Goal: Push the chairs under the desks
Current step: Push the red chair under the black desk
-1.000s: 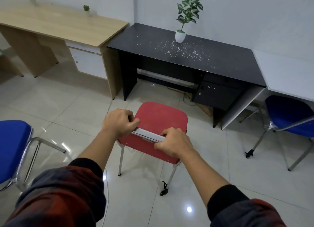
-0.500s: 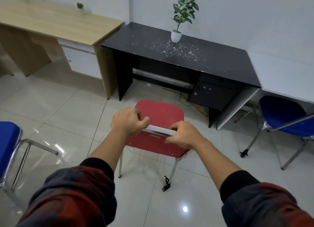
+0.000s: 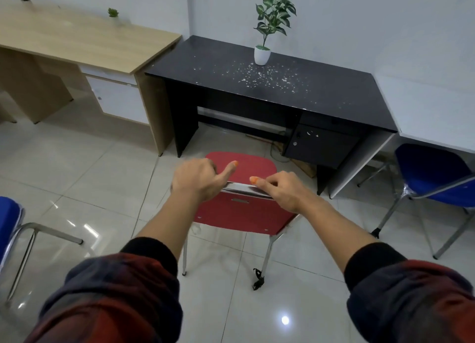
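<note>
While both my hands, left point(image 3: 198, 179) and right point(image 3: 280, 188), loosen on the red chair point(image 3: 244, 211) back's top edge, thumbs lifted, open floor point(image 3: 102, 167) separates it from the black bench point(image 3: 270, 85).

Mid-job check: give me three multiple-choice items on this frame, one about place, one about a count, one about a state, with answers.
1. Where is the red chair?
A. On the floor before the black desk
B. Fully under the wooden desk
C. On a desk

2. How many blue chairs show?
A. None
B. Two
C. Four

3. How are the hands?
A. Hanging at the sides
B. On the backrest rail, thumbs lifted
C. Holding the plant

Answers: 1 A, its seat sits short of the desk opening. 2 B, one at each edge. 3 B, left hand and right hand rest on the rail.
</note>
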The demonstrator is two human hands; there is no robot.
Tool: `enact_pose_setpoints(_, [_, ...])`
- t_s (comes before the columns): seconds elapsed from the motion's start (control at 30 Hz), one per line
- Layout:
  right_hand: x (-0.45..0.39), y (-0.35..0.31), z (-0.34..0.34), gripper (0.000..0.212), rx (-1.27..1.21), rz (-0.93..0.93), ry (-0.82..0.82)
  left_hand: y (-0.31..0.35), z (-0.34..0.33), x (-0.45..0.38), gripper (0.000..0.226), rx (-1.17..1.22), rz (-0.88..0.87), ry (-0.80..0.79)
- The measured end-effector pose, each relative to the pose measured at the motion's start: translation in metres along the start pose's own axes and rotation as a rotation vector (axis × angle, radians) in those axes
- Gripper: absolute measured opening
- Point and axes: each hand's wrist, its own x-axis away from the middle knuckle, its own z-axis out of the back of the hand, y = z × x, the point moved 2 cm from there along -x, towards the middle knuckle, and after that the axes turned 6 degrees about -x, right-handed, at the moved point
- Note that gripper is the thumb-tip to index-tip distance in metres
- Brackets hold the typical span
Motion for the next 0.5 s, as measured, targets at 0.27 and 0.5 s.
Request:
enact_pose_setpoints(0.27, [-0.028, 0.027, 0.037, 0.057, -0.034, -0.035, 0.07, 0.034, -0.006, -0.024, 0.083, 0.014, 0.058, 0.058])
enact_pose_setpoints(0.5, [-0.039, 0.051, 0.06, 0.057, -0.003, -0.041, 0.078, 0.063, -0.011, -0.031, 0.076, 0.003, 0.089, 0.072])
